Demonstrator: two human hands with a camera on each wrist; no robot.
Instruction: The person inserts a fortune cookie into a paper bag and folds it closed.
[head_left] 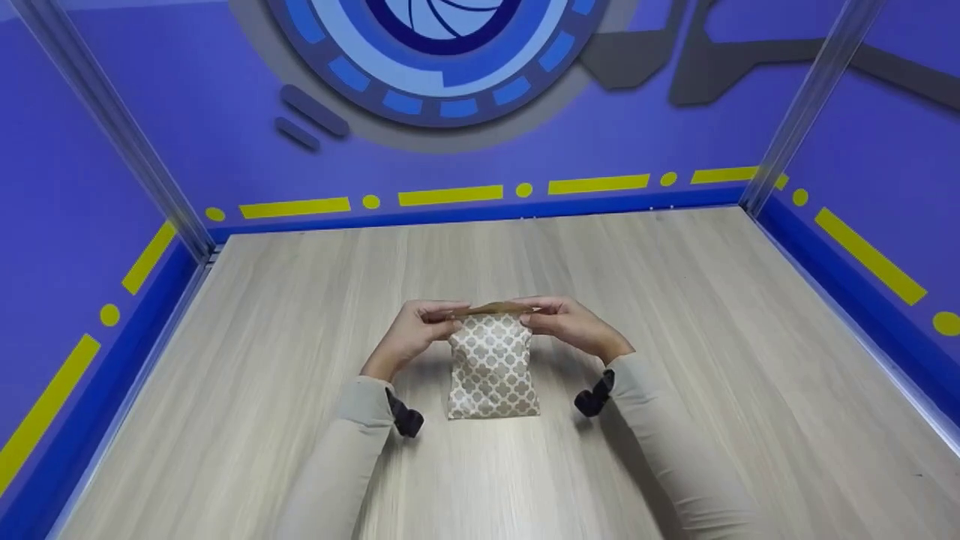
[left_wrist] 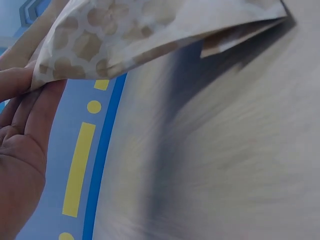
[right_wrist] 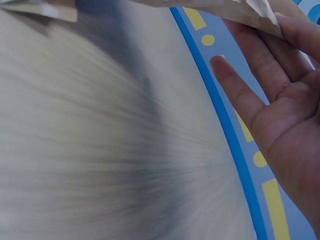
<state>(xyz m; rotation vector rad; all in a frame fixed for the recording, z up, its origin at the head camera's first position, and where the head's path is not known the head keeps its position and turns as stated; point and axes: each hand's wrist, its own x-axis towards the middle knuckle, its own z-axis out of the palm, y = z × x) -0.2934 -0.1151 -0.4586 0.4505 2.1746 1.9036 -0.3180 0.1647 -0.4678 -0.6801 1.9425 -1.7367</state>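
Note:
A paper bag (head_left: 493, 367) with a white and tan quatrefoil pattern stands at the middle of the table, its lower edge towards the person. Its plain brown top edge (head_left: 495, 307) runs between the two hands. The left hand (head_left: 415, 328) pinches the bag's upper left corner, thumb on the near face and fingers behind. At the upper right corner the right hand (head_left: 574, 324) pinches likewise. In the left wrist view the patterned paper (left_wrist: 87, 45) rises from the table into the fingers. The right wrist view shows the little finger (right_wrist: 235, 85) extended away from the paper.
The light wood table (head_left: 300, 300) is bounded by blue panels (head_left: 187, 150) at the back and both sides. Metal posts (head_left: 795, 112) stand at the back corners. A black wrist camera (head_left: 407, 416) is strapped at the left cuff, another camera (head_left: 594, 397) at the right.

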